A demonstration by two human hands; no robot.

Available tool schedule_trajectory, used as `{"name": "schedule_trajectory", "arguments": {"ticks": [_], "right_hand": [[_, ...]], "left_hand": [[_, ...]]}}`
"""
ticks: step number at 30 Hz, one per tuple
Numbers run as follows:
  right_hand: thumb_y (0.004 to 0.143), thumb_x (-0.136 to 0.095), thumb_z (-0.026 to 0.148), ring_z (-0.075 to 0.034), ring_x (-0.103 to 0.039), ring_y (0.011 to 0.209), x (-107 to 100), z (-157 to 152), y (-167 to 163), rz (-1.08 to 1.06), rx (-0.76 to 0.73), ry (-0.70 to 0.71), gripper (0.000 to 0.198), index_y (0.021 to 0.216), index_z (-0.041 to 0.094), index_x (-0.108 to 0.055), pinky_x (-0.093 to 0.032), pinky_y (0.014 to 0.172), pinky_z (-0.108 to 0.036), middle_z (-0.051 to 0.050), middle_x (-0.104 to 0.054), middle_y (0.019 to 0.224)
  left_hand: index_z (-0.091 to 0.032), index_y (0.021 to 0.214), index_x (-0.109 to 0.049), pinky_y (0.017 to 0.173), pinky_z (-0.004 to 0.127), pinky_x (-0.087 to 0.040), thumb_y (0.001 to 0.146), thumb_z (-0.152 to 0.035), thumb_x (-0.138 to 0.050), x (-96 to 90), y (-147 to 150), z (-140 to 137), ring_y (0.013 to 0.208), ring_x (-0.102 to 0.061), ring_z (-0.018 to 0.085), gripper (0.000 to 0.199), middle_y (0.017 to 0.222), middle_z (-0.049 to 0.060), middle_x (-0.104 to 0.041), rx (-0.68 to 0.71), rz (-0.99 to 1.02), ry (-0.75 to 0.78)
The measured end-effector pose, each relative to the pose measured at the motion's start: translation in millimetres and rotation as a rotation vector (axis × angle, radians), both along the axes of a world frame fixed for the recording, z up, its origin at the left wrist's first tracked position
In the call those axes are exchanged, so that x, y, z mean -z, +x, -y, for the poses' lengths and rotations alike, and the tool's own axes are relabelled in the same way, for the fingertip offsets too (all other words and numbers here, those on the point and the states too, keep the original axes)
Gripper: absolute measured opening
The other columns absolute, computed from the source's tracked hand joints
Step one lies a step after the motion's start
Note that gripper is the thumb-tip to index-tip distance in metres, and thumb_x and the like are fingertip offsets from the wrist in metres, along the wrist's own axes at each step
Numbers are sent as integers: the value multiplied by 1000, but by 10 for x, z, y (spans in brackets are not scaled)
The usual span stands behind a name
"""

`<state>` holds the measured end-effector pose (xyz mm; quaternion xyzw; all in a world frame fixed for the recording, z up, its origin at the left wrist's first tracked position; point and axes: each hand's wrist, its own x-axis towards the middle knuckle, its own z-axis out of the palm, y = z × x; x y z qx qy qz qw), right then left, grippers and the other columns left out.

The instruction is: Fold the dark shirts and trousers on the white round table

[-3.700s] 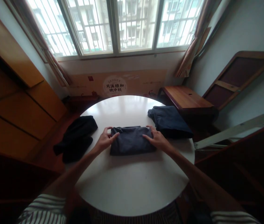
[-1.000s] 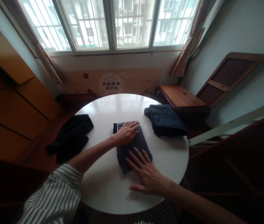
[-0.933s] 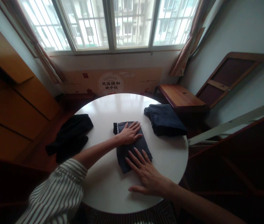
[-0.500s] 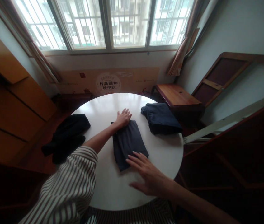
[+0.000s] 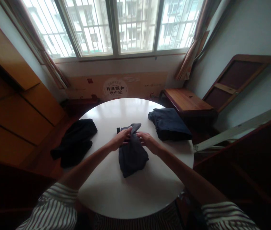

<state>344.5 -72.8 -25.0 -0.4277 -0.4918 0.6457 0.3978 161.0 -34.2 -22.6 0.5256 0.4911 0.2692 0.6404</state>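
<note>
A folded dark grey pair of trousers [image 5: 133,159] lies in the middle of the round white table [image 5: 116,198]. Its upper part is bunched up into a ridge between my hands. My left hand [image 5: 121,139] grips the left side, thumb on top and the fingers partly hidden by the cloth. On the other side my right hand [image 5: 148,142] closes on the fabric, its fingertips pressed into the ridge. A black edge with a white line shows at the trousers' far left corner.
A crumpled black garment [image 5: 75,142] hangs over the table's left edge. Folded dark navy trousers [image 5: 171,124] lie at the right rim. Behind them stands a low wooden stool or bench [image 5: 185,100]; wooden cabinets [image 5: 25,118] line the left.
My right hand has moved from the near edge up to the trousers' far right side. My left hand has drawn closer. The flat cloth is now pinched together between them.
</note>
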Motion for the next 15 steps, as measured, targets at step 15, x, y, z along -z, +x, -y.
{"name": "schedule_trajectory", "arguments": {"ticks": [15], "right_hand": [[74,-55,33,-13,-50,46,212,-138,-66,-221,253,-44,24,91,25,-40,-39,46,-23,6,-58,59]], "left_hand": [[-8,96,-72,54,18,-45,58,-23,-90,103,-132,-61,60,-61,10,44,75,4,-71,162,234,-30]]}}
